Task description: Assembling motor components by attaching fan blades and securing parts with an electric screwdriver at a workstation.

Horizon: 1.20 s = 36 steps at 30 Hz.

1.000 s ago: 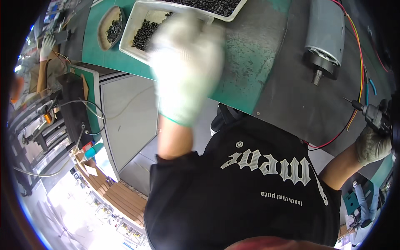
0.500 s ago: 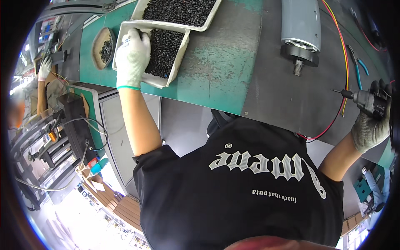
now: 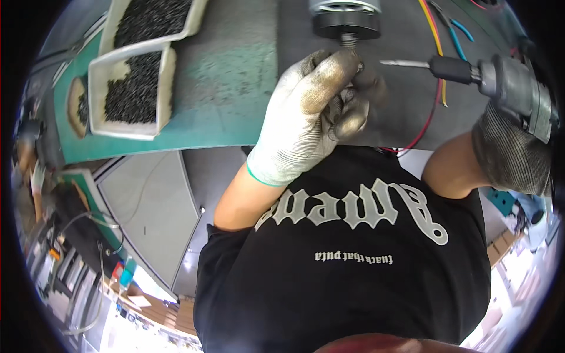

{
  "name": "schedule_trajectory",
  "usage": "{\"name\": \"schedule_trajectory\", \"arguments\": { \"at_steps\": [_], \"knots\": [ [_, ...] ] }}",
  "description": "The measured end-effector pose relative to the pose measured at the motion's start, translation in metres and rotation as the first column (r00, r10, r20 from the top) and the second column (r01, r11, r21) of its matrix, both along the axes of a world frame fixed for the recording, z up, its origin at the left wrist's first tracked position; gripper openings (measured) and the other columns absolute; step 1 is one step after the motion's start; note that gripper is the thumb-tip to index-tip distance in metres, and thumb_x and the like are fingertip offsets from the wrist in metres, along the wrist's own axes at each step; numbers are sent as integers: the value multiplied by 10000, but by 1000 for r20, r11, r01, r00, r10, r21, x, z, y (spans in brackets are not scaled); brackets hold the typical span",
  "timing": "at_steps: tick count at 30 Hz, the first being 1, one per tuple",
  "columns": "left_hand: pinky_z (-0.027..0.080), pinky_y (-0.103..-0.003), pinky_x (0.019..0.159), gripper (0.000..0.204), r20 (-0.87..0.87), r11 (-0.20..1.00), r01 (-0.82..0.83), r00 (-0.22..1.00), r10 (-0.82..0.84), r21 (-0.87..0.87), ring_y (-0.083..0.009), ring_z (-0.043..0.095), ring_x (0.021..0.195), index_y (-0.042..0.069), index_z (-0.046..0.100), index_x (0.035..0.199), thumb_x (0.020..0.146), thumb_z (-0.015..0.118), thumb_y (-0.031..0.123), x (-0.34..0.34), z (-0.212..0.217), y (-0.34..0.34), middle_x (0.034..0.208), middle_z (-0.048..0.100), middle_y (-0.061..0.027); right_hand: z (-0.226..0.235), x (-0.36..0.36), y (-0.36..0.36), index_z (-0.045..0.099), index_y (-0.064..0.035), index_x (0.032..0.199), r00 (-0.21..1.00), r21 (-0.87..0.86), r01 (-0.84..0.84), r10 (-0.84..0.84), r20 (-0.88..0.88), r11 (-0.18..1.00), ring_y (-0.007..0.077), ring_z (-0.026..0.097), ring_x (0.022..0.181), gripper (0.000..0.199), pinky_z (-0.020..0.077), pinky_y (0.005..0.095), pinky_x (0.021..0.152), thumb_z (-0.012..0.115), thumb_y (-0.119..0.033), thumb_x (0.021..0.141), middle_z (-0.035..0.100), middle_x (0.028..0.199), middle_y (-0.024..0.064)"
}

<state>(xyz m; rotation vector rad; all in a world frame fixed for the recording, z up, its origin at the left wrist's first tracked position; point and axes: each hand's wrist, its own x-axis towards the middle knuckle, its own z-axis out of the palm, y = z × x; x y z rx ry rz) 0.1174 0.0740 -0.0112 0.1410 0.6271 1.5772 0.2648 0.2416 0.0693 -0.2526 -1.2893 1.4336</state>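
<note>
My left hand (image 3: pixel 312 103), in a white glove with dirty fingertips, is closed in a pinch just below the threaded shaft (image 3: pixel 349 40) of a grey cylindrical motor (image 3: pixel 346 22) with a black end ring. Something tiny and dark shows at its fingertips, too blurred to name. In a darker grey glove, my right hand (image 3: pixel 512 153) is wrapped around a power screwdriver (image 3: pixel 509 85) at the right. Its long thin bit (image 3: pixel 406 63) points left, toward my left fingertips, with a gap between them.
White bins (image 3: pixel 166 88) of small black parts stand at the left of the worn green and grey bench (image 3: pixel 235 76), beside a small oval tray (image 3: pixel 73 109). Blue-handled pliers (image 3: pixel 458 42) and red and yellow wires (image 3: pixel 436 35) lie at the right. Another person's gloved hand (image 3: pixel 37 178) shows far left.
My left hand has left the bin of black parts and come right, to beside the motor shaft. The screwdriver has moved closer to it. The whole view has shifted right.
</note>
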Motion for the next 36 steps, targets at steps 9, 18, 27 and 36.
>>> {"name": "schedule_trajectory", "arguments": {
  "at_steps": [9, 18, 27, 36],
  "knots": [
    [370, -181, 526, 372, 369, 981, -1, 926, -73, 196, -23, 371, 524, 43, 479, 1171, 934, 609, 298, 17, -13, 10, 1081, 586, -113, -3, -18, -22, 610, -26, 1036, 992, 56, 96, -100, 71, 994, 232, 630, 792, 230, 548, 353, 643, 626, -197, 882, 633, 876, 119],
    [361, -156, 529, 333, 354, 977, -114, 934, 44, 181, 0, 356, 537, 88, 508, 1247, 975, 545, 278, 24, -23, 14, 1009, 550, -5, -8, -9, -16, 607, -22, 1029, 987, 42, 123, -126, 96, 992, 225, 624, 788, 227, 544, 348, 655, 615, -201, 889, 626, 874, 112],
    [340, -186, 518, 332, -16, 963, -128, 991, 136, 238, -51, 363, 521, 98, 531, 1148, 950, 575, 360, 22, -28, 19, 890, 560, -31, -13, -21, -18, 604, -18, 1023, 975, 31, 184, -186, 122, 983, 218, 618, 784, 225, 540, 344, 666, 604, -205, 897, 619, 872, 105],
    [330, -172, 504, 277, -116, 985, -157, 980, 164, 74, -39, 380, 559, 46, 495, 1029, 966, 571, 305, 25, -21, 20, 836, 540, -58, -13, -23, -29, 600, -14, 1017, 967, 25, 203, -204, 149, 979, 211, 611, 780, 225, 537, 340, 678, 593, -209, 904, 613, 869, 98]
  ]
}}
